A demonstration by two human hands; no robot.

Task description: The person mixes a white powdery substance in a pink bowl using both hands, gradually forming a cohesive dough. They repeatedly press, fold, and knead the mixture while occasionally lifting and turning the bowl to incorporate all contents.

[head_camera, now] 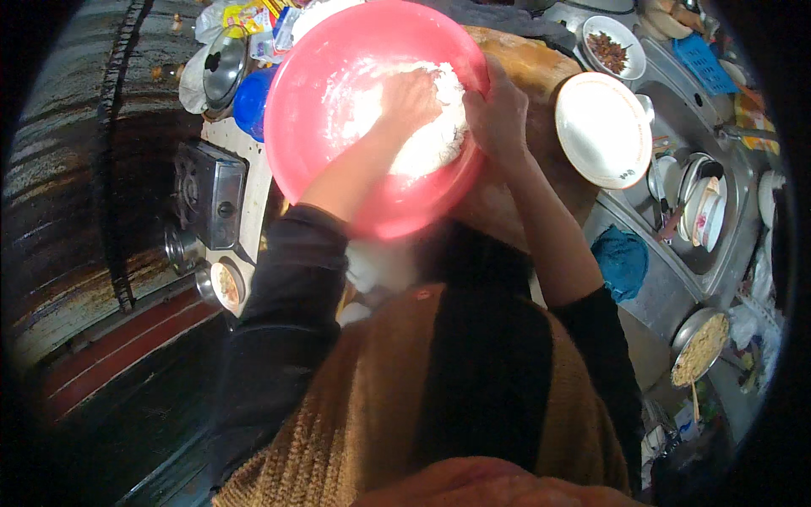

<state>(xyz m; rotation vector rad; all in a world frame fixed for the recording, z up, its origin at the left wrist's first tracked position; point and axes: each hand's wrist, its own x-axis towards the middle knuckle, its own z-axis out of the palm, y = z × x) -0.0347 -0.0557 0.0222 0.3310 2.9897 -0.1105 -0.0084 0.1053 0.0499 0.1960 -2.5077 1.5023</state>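
A large pink plastic bowl (304, 108) stands in front of me with white flour or crumbly dough (431, 149) inside, brightly lit. My left hand (408, 98) is down in this mass, its fingertips largely hidden, so its grip cannot be made out. At the bowl's right side, my right hand (497, 117) is closed around the rim, thumb on the inner side. Beneath and to the right of the bowl lies a wooden board (526, 57). A white plate (604, 130) rests by the board's right edge.
Left stand a gas stove (215, 193), a blue bowl (252, 104) and a glass-lidded pot (226, 66). At right, the metal sink (738, 209) holds dishes (703, 212); near it are a teal cloth (621, 263), a bowl of dried brown pieces (608, 54) and a metal bowl of food (700, 348).
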